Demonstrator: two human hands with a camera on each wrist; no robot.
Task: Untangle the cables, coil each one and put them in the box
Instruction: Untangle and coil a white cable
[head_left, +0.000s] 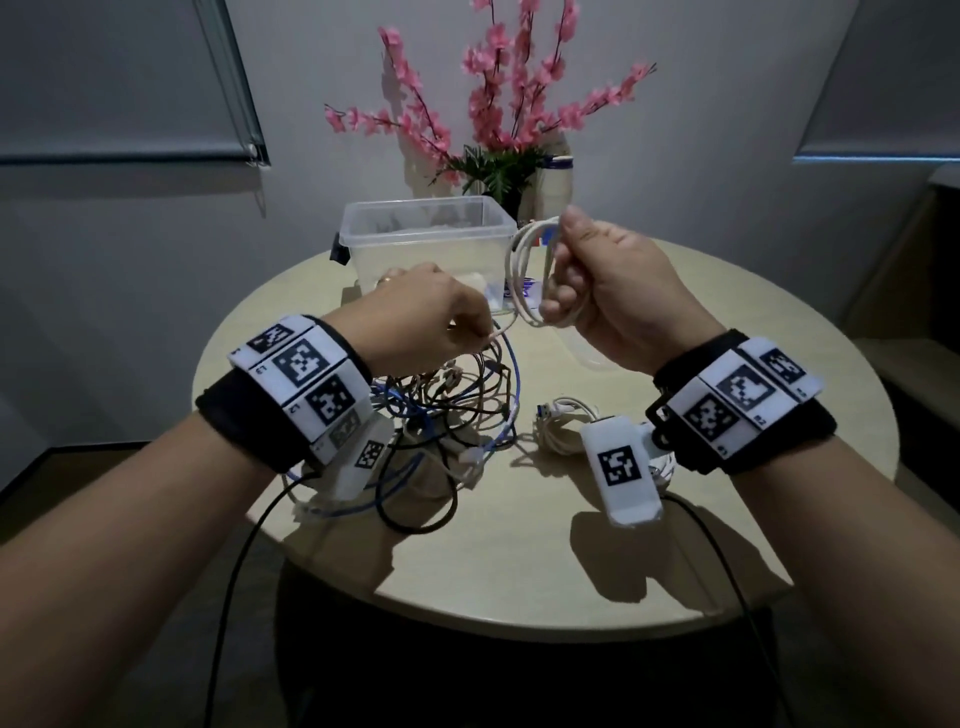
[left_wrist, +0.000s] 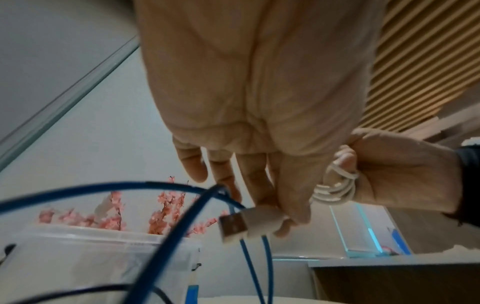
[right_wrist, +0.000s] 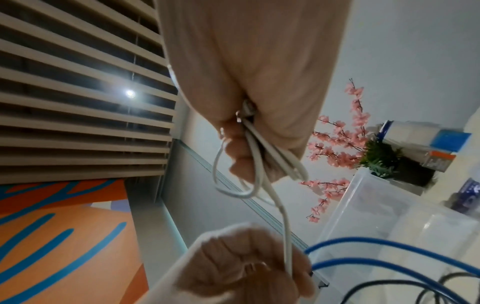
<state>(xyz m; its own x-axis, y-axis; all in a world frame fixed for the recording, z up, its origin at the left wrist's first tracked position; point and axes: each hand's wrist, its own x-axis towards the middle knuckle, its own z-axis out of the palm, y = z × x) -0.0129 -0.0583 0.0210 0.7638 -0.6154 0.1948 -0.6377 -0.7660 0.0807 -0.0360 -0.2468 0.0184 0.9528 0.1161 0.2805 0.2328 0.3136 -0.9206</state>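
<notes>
My right hand (head_left: 597, 280) is raised over the table and grips several loops of a white cable (head_left: 522, 270), also seen as a white cable (right_wrist: 259, 164) in its fingers. My left hand (head_left: 441, 312) pinches the same cable's free end, a white USB plug (left_wrist: 249, 223), between thumb and fingers. A blue cable (left_wrist: 182, 222) crosses under that hand. The tangle of blue, black and white cables (head_left: 447, 415) lies on the round table (head_left: 519, 571) below my left wrist. A clear plastic box (head_left: 426, 244) stands open behind both hands.
A coiled white cable with a USB plug (head_left: 561, 426) lies on the table under my right wrist. A pot of pink flowers (head_left: 498, 130) and a white bottle (head_left: 558, 182) stand behind the box. Black wrist-camera leads (head_left: 249, 545) hang off the front edge.
</notes>
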